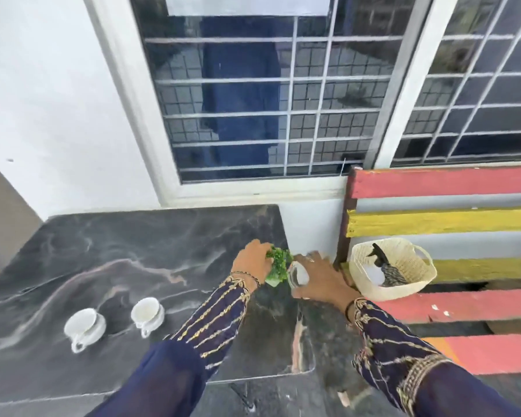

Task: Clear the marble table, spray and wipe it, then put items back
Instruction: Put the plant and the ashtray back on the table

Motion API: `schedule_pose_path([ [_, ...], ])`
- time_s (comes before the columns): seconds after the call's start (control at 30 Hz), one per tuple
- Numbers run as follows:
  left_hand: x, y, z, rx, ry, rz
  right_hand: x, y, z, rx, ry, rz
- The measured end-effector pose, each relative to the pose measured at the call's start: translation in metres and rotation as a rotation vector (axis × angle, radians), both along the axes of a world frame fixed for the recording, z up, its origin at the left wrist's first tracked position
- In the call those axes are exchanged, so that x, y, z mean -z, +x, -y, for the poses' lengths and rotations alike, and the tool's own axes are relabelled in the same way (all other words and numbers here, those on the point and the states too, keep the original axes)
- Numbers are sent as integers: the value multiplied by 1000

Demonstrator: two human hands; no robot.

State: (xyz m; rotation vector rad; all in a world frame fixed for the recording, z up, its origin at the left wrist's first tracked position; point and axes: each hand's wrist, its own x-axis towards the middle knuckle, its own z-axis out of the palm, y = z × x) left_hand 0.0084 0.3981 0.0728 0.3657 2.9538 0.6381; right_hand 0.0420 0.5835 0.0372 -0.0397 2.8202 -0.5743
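Observation:
The dark marble table [127,260] fills the lower left. Near its right edge my left hand [251,261] grips a small green plant [278,264] in a pale pot. Beside it my right hand [319,278] is wrapped around a clear glass [298,275], which touches the plant's side. Two white cups on saucers stand at the front of the table, one at the left [83,326] and one to its right [148,314]. A cream woven basket [394,266] on the bench holds a dark spray bottle [379,257] and a striped cloth [393,276].
A slatted bench [451,224] painted red, yellow and grey stands right of the table, against the wall. A barred window [268,94] rises behind the table. A narrow gap of floor separates table and bench.

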Motion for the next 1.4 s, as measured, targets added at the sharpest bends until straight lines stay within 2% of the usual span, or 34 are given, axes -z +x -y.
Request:
schedule_pose_path([
  [0.3,8,-60,140,-221,29,-11,13,-101,124,-141,8,18],
  [0.63,44,-174,241,-312,-17,29,67,-258,176,-19,35,48],
  [1.07,64,-223,272,-312,26,1,84,-306,179,42,65,150],
  [1.23,57,-221,283,-328,64,-7,66,-306,208,-111,189,44],
  [1.4,46,-215,314,-369,84,-36,47,-310,275,-266,67,22],
])
